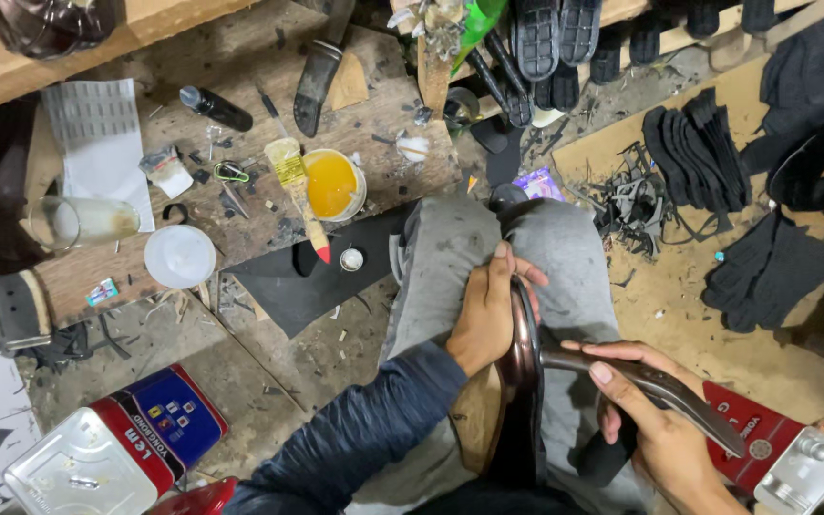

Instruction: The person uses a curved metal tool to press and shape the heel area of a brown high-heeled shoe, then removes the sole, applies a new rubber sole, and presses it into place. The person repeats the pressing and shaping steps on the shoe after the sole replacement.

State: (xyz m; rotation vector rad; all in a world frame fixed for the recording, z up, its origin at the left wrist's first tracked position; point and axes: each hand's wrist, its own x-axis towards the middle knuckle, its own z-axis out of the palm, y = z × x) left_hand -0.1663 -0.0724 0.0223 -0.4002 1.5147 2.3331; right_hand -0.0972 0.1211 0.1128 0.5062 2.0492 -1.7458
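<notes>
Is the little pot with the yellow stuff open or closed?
Open. The pot on the wooden board has no lid, so its yellow glue shows from above. A brush lies beside it.

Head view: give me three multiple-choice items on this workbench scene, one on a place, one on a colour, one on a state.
1. Where does the brush lie?
A. Across the rim of the glue pot
B. On the sandy floor
C. In the metal can

2. What colour is the glue in the pot?
A. Blue
B. Yellow-orange
C. White

3. What does the left hand do?
A. Hangs free
B. Holds a bottle
C. Grips the shoe

A: the brush rests on the glue pot rim.
B: the pot's contents are yellow-orange.
C: the left hand clasps the brown shoe on the lap; the right hand holds a metal tool.
</notes>
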